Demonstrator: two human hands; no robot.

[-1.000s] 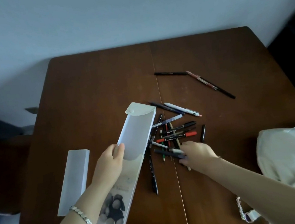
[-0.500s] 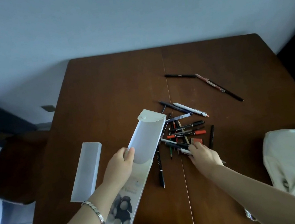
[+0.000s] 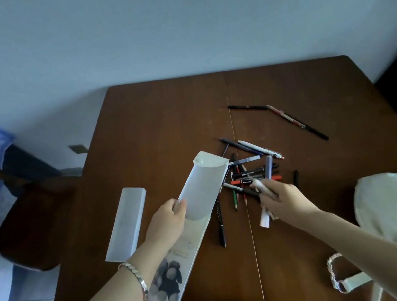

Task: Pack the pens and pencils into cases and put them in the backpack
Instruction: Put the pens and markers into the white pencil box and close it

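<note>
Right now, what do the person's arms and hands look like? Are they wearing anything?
Both arms are bare, with no sleeves in view and no gloves. The left hand has a silver, chain-like metal bracelet around its wrist. The right hand and its forearm show nothing worn: no watch or bracelet. I can see no rings, though the fingers are partly hidden.

bare forearms, silver link bracelet [image 3: 136, 277] on left wrist.

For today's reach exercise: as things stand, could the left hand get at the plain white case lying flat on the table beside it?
Probably not at once: the left hand is holding the open printed case, so it would need freeing first. Otherwise the plain white case lies close beside it, uncovered.
</note>
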